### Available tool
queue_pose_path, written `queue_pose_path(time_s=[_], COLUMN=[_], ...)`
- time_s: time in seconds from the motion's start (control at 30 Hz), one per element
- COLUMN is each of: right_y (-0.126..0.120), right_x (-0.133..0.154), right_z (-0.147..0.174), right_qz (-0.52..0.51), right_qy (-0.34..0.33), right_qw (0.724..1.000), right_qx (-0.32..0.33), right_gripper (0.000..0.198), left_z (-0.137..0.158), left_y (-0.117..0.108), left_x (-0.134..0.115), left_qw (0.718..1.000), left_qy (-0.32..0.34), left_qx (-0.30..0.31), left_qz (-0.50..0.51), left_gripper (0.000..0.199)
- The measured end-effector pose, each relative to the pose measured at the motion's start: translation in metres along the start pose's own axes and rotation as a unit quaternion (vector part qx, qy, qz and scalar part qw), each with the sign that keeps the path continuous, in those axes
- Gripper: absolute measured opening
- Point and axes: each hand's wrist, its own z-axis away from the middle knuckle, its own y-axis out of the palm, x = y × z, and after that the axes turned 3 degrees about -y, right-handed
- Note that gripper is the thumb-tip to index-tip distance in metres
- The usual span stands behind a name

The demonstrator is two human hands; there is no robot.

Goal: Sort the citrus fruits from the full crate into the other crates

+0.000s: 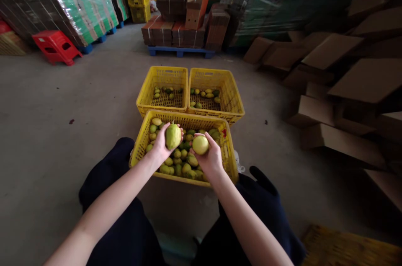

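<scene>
My left hand (161,143) is wrapped around a large, ridged yellow-green lemon (173,136) with a small stem at its top. A rounder, paler lemon (200,145) rests in the fingers of my right hand (212,156). Both hands are above the near yellow crate (231,161), apart from each other. Under them lie many green and yellow lemons (186,168), partly covered by my hands and wrists.
Just beyond stand two more yellow crates, a left one (140,93) and a right one (238,98), each with several fruits on its bottom. Flattened cardboard boxes (333,107) heap up at right. A red stool (56,47) and a loaded blue pallet (180,52) are farther off.
</scene>
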Motion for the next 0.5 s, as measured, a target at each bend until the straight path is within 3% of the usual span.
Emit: queue_pose_path(time_s=[0.27,0.4,0.5], right_y=[0.0006,-0.001,-0.0042], right_x=[-0.0036,-0.0055,-0.0069], right_z=[-0.0015,-0.0025,-0.007], right_qz=[0.026,0.027,0.013], right_qy=[0.021,0.009,-0.003], right_qw=[0.999,1.0,0.999], right_qx=[-0.01,-0.005,-0.042], right_gripper=[0.045,0.042,0.035], left_z=[0.0015,0.0039,0.0021], left_y=[-0.0037,-0.002,-0.0025], left_x=[-0.001,0.0,0.0007], left_qw=[0.997,0.995,0.997], left_qy=[0.032,0.05,0.043], left_qx=[0.069,0.045,0.019], left_qz=[-0.033,-0.07,-0.064], left_gripper=[0.028,0.017,0.017])
